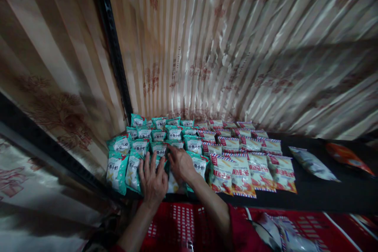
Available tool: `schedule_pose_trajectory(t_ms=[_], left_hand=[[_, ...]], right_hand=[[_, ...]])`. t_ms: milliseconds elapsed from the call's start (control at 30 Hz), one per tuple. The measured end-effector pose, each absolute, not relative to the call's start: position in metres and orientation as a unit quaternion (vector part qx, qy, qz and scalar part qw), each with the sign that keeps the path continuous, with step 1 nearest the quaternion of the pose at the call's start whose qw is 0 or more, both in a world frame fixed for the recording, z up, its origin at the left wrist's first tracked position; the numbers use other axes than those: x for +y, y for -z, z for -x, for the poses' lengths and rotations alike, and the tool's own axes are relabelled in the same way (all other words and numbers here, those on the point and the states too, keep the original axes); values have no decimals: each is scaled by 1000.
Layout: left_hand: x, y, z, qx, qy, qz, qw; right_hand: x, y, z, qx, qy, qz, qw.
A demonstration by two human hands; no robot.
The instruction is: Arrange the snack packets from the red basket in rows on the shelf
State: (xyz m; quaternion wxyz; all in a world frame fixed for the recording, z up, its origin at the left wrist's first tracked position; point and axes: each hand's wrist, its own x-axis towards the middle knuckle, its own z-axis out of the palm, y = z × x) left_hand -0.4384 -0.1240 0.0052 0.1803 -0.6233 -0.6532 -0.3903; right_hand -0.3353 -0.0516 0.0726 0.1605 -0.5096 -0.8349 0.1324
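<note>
Green-and-white snack bags (pixel 117 171) stand in several rows at the left end of a black shelf. My left hand (pixel 154 181) lies over the front row with its fingers spread, touching the bags below it. Close beside it, my right hand (pixel 180 162) reaches in among the same bags. Its fingers are bent and pressed against the top of a green snack bag (pixel 160 149) in the second row; the fingertips are partly hidden. Another green bag (pixel 198 165) stands just right of my right wrist.
White snack bags with striped edges (pixel 242 173) fill rows right of the green ones. A silvery bag (pixel 314 163) and an orange bag (pixel 350 157) lie farther along the black shelf (pixel 313 195). Red baskets (pixel 165 228) sit below the front edge. A dark post (pixel 113 43) rises at left.
</note>
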Motion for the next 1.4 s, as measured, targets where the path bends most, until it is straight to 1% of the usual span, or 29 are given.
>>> schedule_pose_trajectory(t_ms=[300,800,1067,1267,1400], left_hand=[[-126,-8,444,-652,355,638,204],[-124,-26,450,-626,360,661,204],[-124,-10,457,-642,313,664,222],[-122,-8,457,-651,322,648,229],[-121,-5,457,-654,325,646,220]], right_hand=[[-46,-75,342,-822,-158,530,135],[-48,-63,345,-822,-198,498,191],[-44,-60,343,-836,-221,455,214],[-42,-51,340,-836,-217,441,245],[-46,-47,337,-837,-192,429,278]])
